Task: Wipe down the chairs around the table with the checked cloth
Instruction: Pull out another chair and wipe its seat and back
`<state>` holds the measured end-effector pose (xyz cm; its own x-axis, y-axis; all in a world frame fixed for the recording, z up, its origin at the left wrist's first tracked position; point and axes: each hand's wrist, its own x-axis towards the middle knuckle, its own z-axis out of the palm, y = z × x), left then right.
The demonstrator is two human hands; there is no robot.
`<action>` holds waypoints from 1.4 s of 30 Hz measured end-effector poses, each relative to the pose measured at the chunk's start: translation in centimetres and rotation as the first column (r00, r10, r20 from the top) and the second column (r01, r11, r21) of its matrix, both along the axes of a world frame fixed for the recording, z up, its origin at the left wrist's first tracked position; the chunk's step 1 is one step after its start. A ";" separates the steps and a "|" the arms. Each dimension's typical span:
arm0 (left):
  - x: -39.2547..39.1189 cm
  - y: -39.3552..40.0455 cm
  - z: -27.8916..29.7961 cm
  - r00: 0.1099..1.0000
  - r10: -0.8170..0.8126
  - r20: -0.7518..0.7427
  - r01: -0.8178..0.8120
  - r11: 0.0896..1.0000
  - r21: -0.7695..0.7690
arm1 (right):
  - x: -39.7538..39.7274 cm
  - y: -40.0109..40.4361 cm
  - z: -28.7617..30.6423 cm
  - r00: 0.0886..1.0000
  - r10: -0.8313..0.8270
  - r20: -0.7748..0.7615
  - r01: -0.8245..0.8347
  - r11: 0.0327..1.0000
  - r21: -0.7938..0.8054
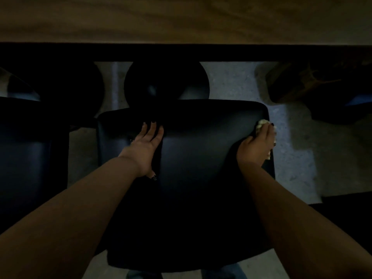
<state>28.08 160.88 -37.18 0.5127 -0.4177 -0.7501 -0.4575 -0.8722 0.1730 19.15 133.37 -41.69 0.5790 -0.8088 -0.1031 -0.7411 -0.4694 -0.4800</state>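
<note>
Fingers (pixel 267 130) of my right hand (pixel 256 146) curl around the cloth (pixel 261 123), pressed on the chair (pixel 201 158) at its 2 o'clock corner. My left hand (pixel 144 147) lies flat, fingers straight, at 10 o'clock.

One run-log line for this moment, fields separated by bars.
right hand presses pale crumpled cloth on black padded chair right edge | left hand flat on seat
</note>
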 end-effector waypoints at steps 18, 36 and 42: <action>1.5 14.5 -1.4 0.987 0.139 0.086 -0.110 0.953 -0.282 | 2.4 26.0 0.0 0.754 0.655 0.049 -0.657 0.753 0.033; 1.5 12.9 -0.9 0.997 0.074 -0.011 -0.073 0.936 -0.345 | 2.6 23.2 0.0 0.416 0.909 -0.032 -0.909 0.416 -0.007; 2.2 12.7 -0.8 0.998 -0.055 0.031 0.061 0.968 -0.243 | -7.2 25.2 -0.2 -0.115 0.993 -0.034 -0.991 -0.117 -0.067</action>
